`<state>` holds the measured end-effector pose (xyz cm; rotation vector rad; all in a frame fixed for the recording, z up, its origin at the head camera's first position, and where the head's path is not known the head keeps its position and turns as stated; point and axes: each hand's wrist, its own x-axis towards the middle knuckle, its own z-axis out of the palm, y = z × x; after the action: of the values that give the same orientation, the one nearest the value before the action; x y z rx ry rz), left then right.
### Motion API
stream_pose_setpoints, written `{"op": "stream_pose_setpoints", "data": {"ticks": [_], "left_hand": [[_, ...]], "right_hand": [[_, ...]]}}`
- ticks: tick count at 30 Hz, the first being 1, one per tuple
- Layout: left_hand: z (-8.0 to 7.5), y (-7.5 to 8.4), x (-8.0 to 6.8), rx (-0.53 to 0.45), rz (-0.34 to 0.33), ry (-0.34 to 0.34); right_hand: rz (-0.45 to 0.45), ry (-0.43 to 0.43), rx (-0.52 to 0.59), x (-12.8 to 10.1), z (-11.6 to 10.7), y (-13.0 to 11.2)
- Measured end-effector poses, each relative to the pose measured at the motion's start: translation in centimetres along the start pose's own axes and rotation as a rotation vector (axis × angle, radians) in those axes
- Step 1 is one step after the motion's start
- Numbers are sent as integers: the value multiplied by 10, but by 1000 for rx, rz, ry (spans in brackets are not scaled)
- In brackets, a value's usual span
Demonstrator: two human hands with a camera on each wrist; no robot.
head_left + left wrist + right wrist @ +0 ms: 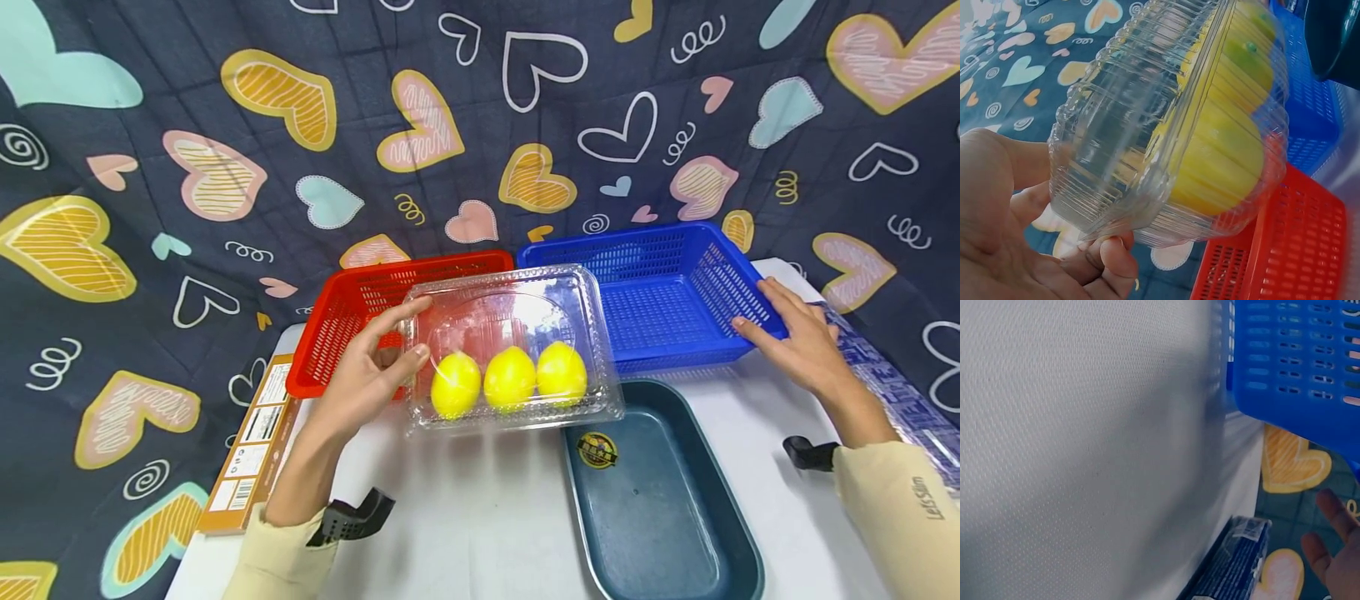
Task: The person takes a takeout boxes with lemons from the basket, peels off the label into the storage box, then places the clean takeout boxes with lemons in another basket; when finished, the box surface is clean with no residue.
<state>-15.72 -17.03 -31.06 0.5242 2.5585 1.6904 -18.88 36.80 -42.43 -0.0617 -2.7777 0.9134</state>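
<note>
My left hand grips the left end of a clear plastic box, thumb and fingers at its edge. The box is held tilted above the table, in front of the red basket. Three yellow lemons lie in a row along its lower side. In the left wrist view the fingers hold the ribbed end of the box, with a lemon close behind the clear wall. My right hand is at the right rim of the blue basket, fingers extended; whether it touches the rim I cannot tell.
The red basket stands behind the box, left of the blue one. A dark teal tray sits in front. At the left edge lies an orange-brown carton; a blue printed package lies at the right. A heart-patterned cloth hangs behind.
</note>
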Motion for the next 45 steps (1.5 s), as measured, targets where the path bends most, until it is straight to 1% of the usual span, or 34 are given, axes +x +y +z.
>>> {"op": "stream_pose_setpoints", "data": {"ticks": [6, 10, 16, 22, 30, 36, 40, 45], "left_hand": [[10, 4, 18, -5, 26, -14], [17, 6, 30, -11, 41, -9], [28, 8, 49, -35, 90, -14], [39, 11, 69, -31, 102, -17], [58, 14, 98, -62, 135, -40], [73, 13, 118, -52, 155, -36], [83, 11, 130, -25, 161, -26], [93, 8, 144, 13, 167, -30]], "right_hand": [[2, 6, 1, 0, -1, 1], [1, 3, -2, 0, -1, 2], [10, -1, -5, -1, -2, 0], [20, -9, -5, -1, -2, 1], [27, -15, -11, -2, -2, 2], [30, -21, -12, -2, -1, 2], [32, -28, -15, -2, -1, 1], [33, -33, -19, -3, -2, -1]]}}
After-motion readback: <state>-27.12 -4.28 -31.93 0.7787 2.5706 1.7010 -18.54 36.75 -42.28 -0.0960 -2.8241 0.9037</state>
